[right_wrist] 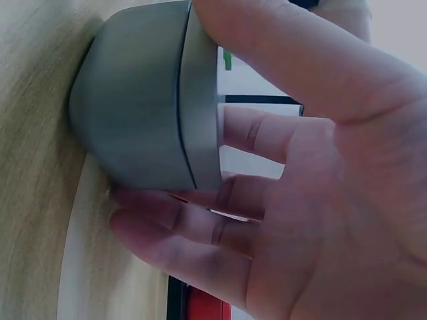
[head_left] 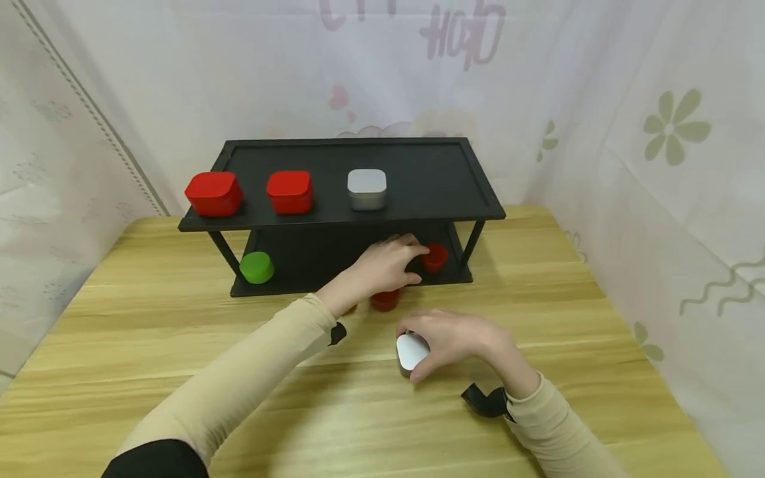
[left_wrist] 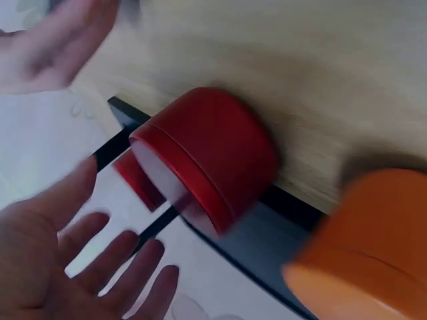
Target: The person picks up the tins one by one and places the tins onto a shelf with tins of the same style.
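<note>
My right hand (head_left: 457,337) grips a grey square tin with a white lid (head_left: 412,350) on the table, thumb on one side and fingers on the other. In the right wrist view, the tin's grey side (right_wrist: 133,100) faces the camera. My left hand (head_left: 385,265) reaches toward the lower shelf, its fingertips close by a small red round tin (head_left: 435,259). The left wrist view shows these fingers spread and nothing in the palm. Below that hand, a second red round tin (left_wrist: 207,147) stands on the table, beside an orange tin (left_wrist: 373,247) mostly hidden in the head view.
A black two-tier rack (head_left: 418,179) stands at the back of the wooden table (head_left: 335,411). On its top sit two red square tins (head_left: 214,194) and a white-lidded one (head_left: 367,189). A green round tin (head_left: 257,267) is at the lower shelf's left end. Curtains surround the table.
</note>
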`<state>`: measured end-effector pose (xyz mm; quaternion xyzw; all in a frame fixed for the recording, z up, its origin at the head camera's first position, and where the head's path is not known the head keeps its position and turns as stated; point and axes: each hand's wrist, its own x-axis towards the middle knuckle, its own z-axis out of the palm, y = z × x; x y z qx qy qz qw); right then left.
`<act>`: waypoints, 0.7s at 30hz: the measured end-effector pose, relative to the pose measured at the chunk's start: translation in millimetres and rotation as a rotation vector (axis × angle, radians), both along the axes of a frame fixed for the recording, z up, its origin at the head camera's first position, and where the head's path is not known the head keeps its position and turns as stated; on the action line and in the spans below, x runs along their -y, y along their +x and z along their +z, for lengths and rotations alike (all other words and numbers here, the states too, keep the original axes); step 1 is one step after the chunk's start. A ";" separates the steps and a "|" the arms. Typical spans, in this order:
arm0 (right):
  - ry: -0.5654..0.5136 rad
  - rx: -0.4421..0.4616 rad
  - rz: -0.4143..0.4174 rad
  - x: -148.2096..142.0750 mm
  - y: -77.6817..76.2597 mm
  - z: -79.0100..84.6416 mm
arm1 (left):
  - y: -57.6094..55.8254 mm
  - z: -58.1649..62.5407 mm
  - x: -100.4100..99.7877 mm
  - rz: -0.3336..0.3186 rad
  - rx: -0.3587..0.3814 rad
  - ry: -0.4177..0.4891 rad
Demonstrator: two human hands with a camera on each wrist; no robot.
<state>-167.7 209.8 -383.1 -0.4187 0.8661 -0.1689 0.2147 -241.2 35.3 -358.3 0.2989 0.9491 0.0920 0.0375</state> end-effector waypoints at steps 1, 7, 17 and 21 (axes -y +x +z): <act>0.001 0.000 -0.001 0.2 0.2 -0.6 | -4.9 -1.5 -6.3 0.002 -0.001 -0.010; 0.013 -0.003 -0.026 0.9 1.0 -0.9 | -22.4 -11.2 -33.4 0.022 0.095 -0.121; 0.020 0.007 -0.038 3.5 2.5 1.2 | -27.8 -17.4 -43.2 -0.003 0.017 -0.088; 0.026 0.017 -0.041 1.6 1.2 0.3 | -24.5 -15.2 -42.5 -0.035 0.014 -0.034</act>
